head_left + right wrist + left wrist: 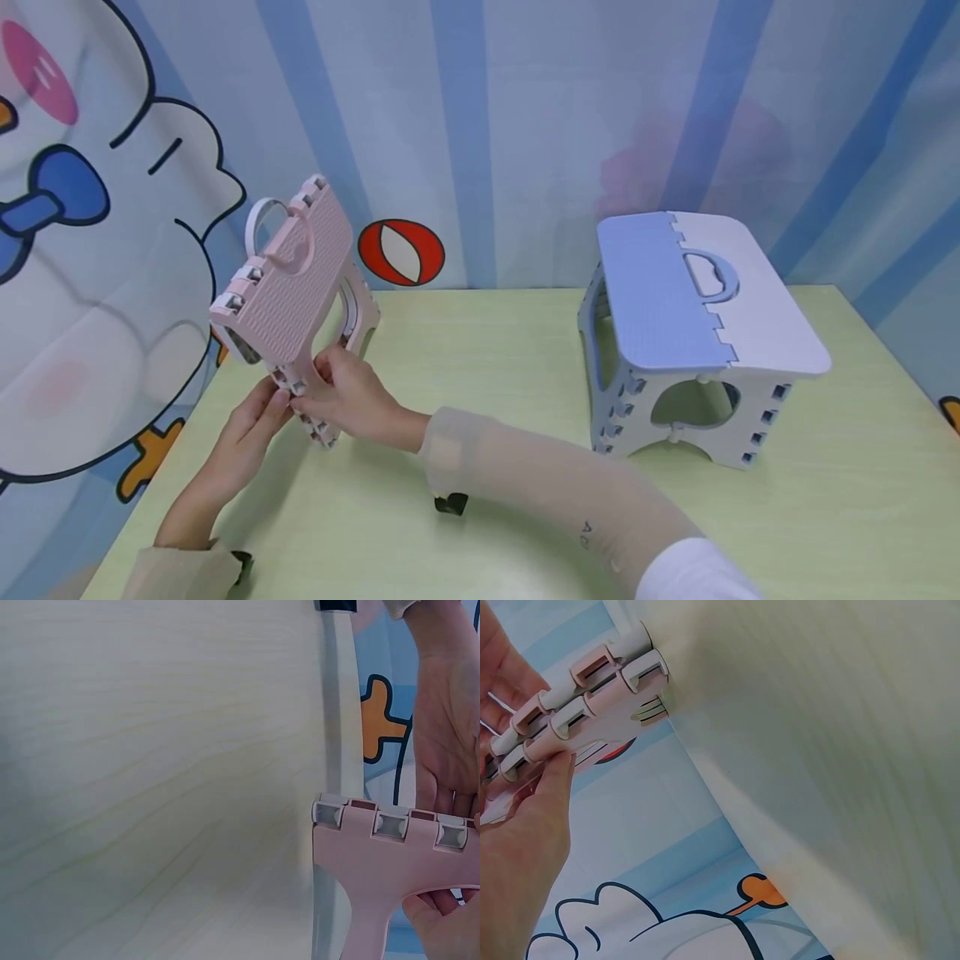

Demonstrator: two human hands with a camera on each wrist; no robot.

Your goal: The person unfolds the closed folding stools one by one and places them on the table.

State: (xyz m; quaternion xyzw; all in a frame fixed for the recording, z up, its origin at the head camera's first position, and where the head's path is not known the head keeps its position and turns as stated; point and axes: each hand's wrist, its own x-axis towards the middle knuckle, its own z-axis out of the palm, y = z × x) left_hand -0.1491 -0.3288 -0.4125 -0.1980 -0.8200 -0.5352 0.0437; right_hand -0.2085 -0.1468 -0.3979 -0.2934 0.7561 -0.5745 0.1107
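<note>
A pink folding stool (303, 287) is tilted and partly folded at the left of the table, its white-and-pink handle loops sticking up. My right hand (356, 396) grips its near leg panel, with fingers reaching into the opening. Lower on the same panel, my left hand (243, 437) holds the hinged edge. In the left wrist view the thumb of the left hand (536, 832) lies against one side of the hinge knuckles (577, 697), and other fingers show behind them. The right wrist view has the pink leg panel (367, 859) between both hands, partly cut off by the frame.
A blue-and-white folding stool (660, 300) stands unfolded at the right of the light green table (487, 358). Behind and to the left hangs a striped cartoon backdrop (525, 150). Small black pieces (451, 503) sit by the sleeve cuffs.
</note>
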